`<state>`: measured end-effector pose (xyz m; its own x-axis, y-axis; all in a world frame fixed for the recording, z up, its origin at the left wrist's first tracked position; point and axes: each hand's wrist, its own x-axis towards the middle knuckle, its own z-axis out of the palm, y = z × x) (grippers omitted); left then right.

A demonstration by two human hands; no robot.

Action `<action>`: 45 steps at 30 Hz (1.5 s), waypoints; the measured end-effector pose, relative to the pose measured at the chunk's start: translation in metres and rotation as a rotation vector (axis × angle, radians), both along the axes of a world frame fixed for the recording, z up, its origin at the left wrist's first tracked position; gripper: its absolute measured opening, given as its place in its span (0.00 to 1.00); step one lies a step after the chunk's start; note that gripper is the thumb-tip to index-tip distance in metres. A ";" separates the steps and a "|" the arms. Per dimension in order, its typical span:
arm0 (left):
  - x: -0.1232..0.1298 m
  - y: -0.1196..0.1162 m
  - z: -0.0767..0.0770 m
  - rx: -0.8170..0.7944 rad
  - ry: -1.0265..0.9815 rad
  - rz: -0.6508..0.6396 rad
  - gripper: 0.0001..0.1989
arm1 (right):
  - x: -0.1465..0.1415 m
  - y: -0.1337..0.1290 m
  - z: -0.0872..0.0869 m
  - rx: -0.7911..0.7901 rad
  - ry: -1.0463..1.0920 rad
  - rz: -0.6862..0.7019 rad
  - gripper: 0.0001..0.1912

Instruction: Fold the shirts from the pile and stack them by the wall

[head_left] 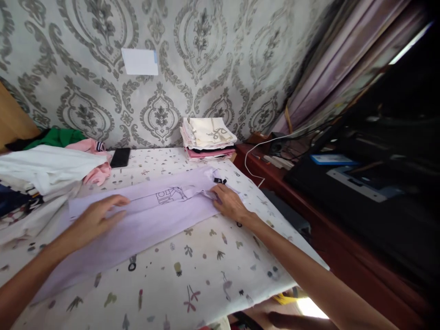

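A lavender shirt [147, 229] with a dark line print lies lengthwise across the patterned cover, with one long side folded inward over it. Its collar end, with a small black label, points to the far right. My left hand [99, 220] is over the left part of the shirt, thumb and fingers apart, holding nothing; whether it touches the cloth I cannot tell. Near the collar, my right hand [227, 201] has its fingers curled on the edge of the folded layer, pinching the cloth. Its fingertips are partly hidden.
A neat stack of folded clothes [209, 137] stands by the wall. Loose clothes [51, 167] are heaped at the left, beside a black phone [120, 157]. To the right, past the edge of the covered surface [206, 275], are a reddish-brown cabinet [343, 256] and a white cable [246, 160].
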<state>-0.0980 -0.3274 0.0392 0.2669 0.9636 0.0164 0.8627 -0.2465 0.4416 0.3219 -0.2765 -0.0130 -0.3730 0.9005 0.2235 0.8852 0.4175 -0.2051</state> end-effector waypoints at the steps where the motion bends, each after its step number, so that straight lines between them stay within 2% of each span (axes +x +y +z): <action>1: 0.028 0.002 0.004 -0.055 -0.093 -0.087 0.20 | 0.000 -0.002 -0.003 0.006 0.028 -0.046 0.16; 2: 0.057 0.006 0.006 -0.060 -0.130 -0.175 0.19 | 0.000 -0.003 -0.005 0.017 0.061 -0.083 0.15; 4: 0.112 0.016 0.004 0.052 -0.091 -0.298 0.17 | -0.002 -0.004 -0.010 0.047 0.139 -0.120 0.12; 7: 0.173 0.038 -0.011 0.257 0.113 -0.297 0.14 | -0.003 -0.004 -0.013 0.081 0.235 -0.126 0.11; 9: 0.195 0.052 -0.023 0.341 0.213 -0.243 0.13 | -0.003 -0.003 -0.012 0.079 0.244 -0.084 0.12; 12: 0.205 0.066 -0.035 0.342 0.250 -0.178 0.10 | 0.001 -0.001 -0.009 0.055 0.198 0.036 0.18; 14: 0.203 0.069 -0.036 0.319 0.256 -0.171 0.10 | 0.004 0.001 -0.009 0.045 0.190 0.091 0.18; 17: 0.199 0.069 -0.029 0.308 0.267 -0.191 0.13 | 0.009 0.004 -0.012 0.051 0.269 0.120 0.12; 21: 0.193 0.065 -0.019 0.375 0.281 -0.264 0.15 | 0.013 0.005 -0.013 0.084 0.424 0.087 0.14; 23: 0.190 0.062 -0.020 0.381 0.302 -0.375 0.15 | 0.016 0.002 -0.011 0.082 0.381 0.099 0.15; 25: 0.185 0.057 -0.024 0.338 0.312 -0.466 0.13 | 0.019 -0.001 -0.007 0.055 0.250 0.164 0.15; 28: 0.176 0.046 -0.029 0.288 0.274 -0.487 0.10 | 0.025 -0.004 0.000 0.044 0.070 0.237 0.19; 30: 0.166 0.039 -0.029 0.284 0.223 -0.467 0.10 | 0.025 0.000 0.005 0.089 0.048 0.228 0.22; 33: 0.145 0.034 -0.026 0.278 0.182 -0.384 0.15 | 0.009 0.020 0.008 0.155 0.113 0.203 0.23; 36: 0.109 0.035 -0.029 0.241 0.219 -0.233 0.19 | -0.028 0.042 0.001 0.182 0.125 0.212 0.22; 39: 0.060 0.035 -0.041 0.165 0.276 -0.043 0.23 | -0.066 0.050 -0.015 0.137 0.032 0.259 0.27; 41: 0.025 0.032 -0.050 0.113 0.293 0.072 0.24 | -0.081 0.050 -0.027 0.087 -0.042 0.265 0.28; 45: -0.039 0.020 -0.055 0.158 0.273 0.135 0.22 | -0.087 0.046 -0.036 0.064 -0.088 0.234 0.28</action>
<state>-0.1375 -0.3076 -0.0161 0.1523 0.9817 0.1141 0.9734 -0.1690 0.1550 0.2347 -0.2308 -0.0489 -0.5899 0.7727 0.2346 0.7765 0.6225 -0.0979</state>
